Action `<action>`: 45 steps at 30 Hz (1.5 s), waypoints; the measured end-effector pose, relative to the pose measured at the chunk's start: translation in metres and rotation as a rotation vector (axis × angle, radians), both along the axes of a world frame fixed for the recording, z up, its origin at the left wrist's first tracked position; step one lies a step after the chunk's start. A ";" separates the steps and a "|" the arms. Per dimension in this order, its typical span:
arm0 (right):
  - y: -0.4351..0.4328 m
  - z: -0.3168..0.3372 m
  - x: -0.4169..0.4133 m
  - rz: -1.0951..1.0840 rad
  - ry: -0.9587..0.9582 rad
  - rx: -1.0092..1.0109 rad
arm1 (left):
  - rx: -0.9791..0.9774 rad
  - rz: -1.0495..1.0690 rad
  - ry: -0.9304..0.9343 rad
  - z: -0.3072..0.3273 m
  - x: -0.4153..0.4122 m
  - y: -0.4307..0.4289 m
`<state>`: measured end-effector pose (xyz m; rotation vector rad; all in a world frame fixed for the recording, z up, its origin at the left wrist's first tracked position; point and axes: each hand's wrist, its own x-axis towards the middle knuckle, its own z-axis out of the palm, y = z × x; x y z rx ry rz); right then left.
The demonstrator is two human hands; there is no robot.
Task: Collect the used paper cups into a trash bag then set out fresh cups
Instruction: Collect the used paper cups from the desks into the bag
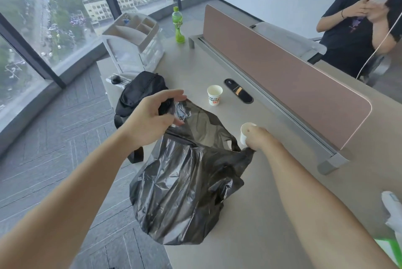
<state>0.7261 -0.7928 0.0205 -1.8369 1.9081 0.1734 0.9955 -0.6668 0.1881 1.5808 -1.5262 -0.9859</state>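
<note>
A black trash bag lies on the grey desk with its mouth held open. My left hand grips the bag's far-left rim. My right hand pinches the bag's right handle and also holds a white paper cup just beyond the bag's edge. A second paper cup with red print stands upright on the desk, farther back and apart from both hands.
A black pouch sits left of the bag near the desk's edge. Behind stand a white organiser and a green bottle. A pink divider runs along the right. A person sits beyond it. White packaging lies front right.
</note>
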 end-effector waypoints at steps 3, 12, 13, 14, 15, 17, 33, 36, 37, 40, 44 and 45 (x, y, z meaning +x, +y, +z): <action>0.001 -0.029 -0.006 -0.006 -0.029 0.029 | -0.001 0.013 -0.006 0.000 0.003 0.000; 0.004 -0.078 -0.024 -0.038 -0.023 -0.069 | 0.025 0.007 -0.040 0.000 -0.005 0.002; 0.006 -0.082 -0.025 -0.047 -0.013 -0.086 | 0.024 0.005 -0.045 0.000 -0.006 0.003; 0.009 -0.081 -0.026 -0.054 -0.008 -0.104 | 0.022 0.005 -0.048 0.000 -0.006 0.003; 0.010 -0.083 -0.026 -0.059 -0.002 -0.127 | 0.020 0.004 -0.050 0.000 -0.007 0.003; 0.009 -0.083 -0.026 -0.088 -0.003 -0.186 | 0.013 0.007 -0.058 0.000 -0.009 0.004; 0.013 0.081 0.019 -0.355 -1.442 -0.001 | -0.060 0.063 0.066 0.002 -0.016 -0.008; 0.029 0.087 0.025 -0.125 -1.373 0.074 | -0.059 0.043 0.232 0.004 -0.016 -0.010; 0.036 0.088 0.028 -0.053 -1.303 0.085 | -0.064 0.042 0.255 0.005 -0.018 -0.011; 0.053 0.085 0.041 0.150 -1.002 0.078 | -0.067 0.030 0.295 0.004 -0.023 -0.012; 0.052 0.072 0.053 0.418 -0.584 -0.029 | -0.075 0.027 0.343 -0.002 -0.025 -0.017; 0.047 0.071 0.054 0.400 -0.583 -0.040 | -0.076 0.033 0.357 -0.003 -0.025 -0.019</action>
